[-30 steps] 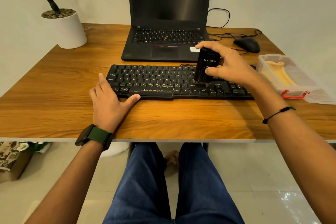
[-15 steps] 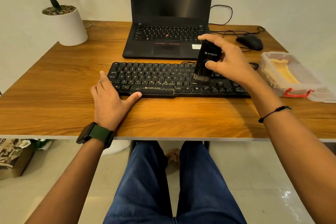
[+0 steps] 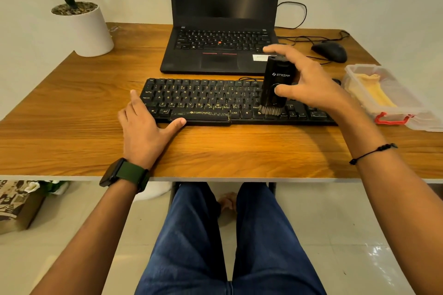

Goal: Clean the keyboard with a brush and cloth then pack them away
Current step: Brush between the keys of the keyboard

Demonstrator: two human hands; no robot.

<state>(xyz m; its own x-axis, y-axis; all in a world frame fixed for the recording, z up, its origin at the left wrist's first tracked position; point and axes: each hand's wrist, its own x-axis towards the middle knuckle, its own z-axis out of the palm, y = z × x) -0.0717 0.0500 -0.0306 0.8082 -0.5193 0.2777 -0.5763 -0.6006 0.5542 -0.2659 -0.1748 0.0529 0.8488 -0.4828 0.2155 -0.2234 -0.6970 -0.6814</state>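
A black keyboard [image 3: 206, 100] lies across the wooden desk in front of a laptop. My right hand [image 3: 309, 81] grips a black cylindrical brush [image 3: 278, 84] upright, thumb on its front, and the bristles press on the keys right of the space bar. My left hand [image 3: 143, 127] rests flat on the desk at the keyboard's left front corner, fingers straight, thumb along the front edge. A yellow cloth [image 3: 374, 91] lies inside a clear plastic box [image 3: 354, 74] at the right.
An open black laptop [image 3: 223, 55] stands behind the keyboard. A black mouse [image 3: 329, 51] with cables sits at the back right, and a white plant pot [image 3: 84, 29] at the back left. The box's red-clipped lid [image 3: 393, 120] lies at its front.
The brush has swept down toward the keyboard's front row, after lifting toward the upper rows half a second ago. The left hand has stayed in place.
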